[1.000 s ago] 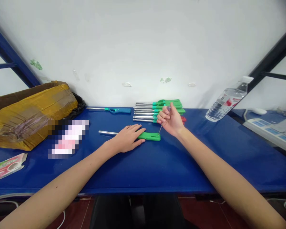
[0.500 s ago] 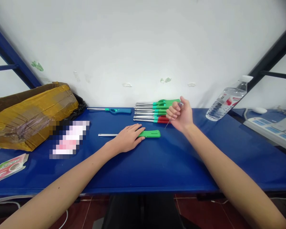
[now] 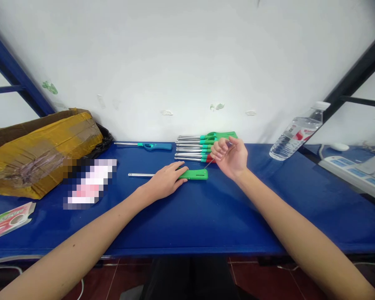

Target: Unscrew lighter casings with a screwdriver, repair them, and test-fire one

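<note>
My left hand (image 3: 167, 180) rests over a green gas lighter (image 3: 197, 173) lying flat, its fingers curled over the front of the handle and holding it against the table. The lighter's metal barrel (image 3: 141, 175) sticks out to the left of the hand. In the closed fingers of my right hand (image 3: 231, 156) is a screwdriver (image 3: 209, 163) with a thin metal shaft; its handle is mostly hidden in the palm. The tip points down and left, at the rear end of the green handle. Whether it touches is hard to tell.
Behind, several green and red lighters (image 3: 190, 149) lie side by side near the wall. A blue lighter (image 3: 158, 146) lies left of them. A taped carton (image 3: 46, 154) and a card piece (image 3: 11, 221) are at left; a water bottle (image 3: 295, 135) and power strip (image 3: 353, 171) at right.
My right hand has moved left and slightly down, bringing the screwdriver tip from beyond the lighter to its rear end. My left hand stays on the green lighter.
</note>
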Demonstrator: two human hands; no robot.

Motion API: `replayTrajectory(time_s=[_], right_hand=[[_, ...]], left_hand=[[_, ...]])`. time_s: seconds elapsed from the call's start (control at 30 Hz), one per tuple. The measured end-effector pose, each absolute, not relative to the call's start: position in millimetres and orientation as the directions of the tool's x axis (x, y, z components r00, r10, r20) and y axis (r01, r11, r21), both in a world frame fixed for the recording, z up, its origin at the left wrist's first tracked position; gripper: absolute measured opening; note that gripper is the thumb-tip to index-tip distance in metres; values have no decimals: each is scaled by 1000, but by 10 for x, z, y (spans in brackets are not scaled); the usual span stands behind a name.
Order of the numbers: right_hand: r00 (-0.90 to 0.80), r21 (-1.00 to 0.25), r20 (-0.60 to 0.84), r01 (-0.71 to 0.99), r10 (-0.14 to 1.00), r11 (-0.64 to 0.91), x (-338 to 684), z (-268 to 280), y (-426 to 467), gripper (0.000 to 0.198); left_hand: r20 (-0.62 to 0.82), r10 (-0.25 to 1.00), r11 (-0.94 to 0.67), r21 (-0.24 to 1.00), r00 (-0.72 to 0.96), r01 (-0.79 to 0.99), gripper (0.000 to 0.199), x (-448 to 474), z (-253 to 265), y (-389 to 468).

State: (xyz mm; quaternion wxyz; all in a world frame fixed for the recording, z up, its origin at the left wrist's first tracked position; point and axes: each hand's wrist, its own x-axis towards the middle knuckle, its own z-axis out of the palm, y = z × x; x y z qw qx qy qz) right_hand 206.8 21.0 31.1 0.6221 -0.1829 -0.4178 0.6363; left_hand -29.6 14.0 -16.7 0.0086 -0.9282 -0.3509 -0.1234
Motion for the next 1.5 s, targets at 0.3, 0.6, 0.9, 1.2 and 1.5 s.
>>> replayTrajectory(time_s=[0.3,0.6,0.9,1.2,1.5], right_hand=[[-233,-802,305,-586,923,117,2025,261,216,41],[-205,-794,312,-593,928,136,2028,279,200,41],[-247,-802,297,-589,922,101,2043,278,205,42],[-257,-792,323,-601,911,112,2025,308,169,40],[-247,-817,307,-564,919,121,2016,306,168,39]], left_hand=[[216,656,-750,76,723,657,39,-292,-184,152],[182,664,-745,77,725,663,43,-289,-169,143],[216,651,-751,49,728,658,46,-297,-217,167],[209,649,-749,9,732,662,48,-288,-220,161],[215,642,-755,13,736,655,47,-283,-221,158]])
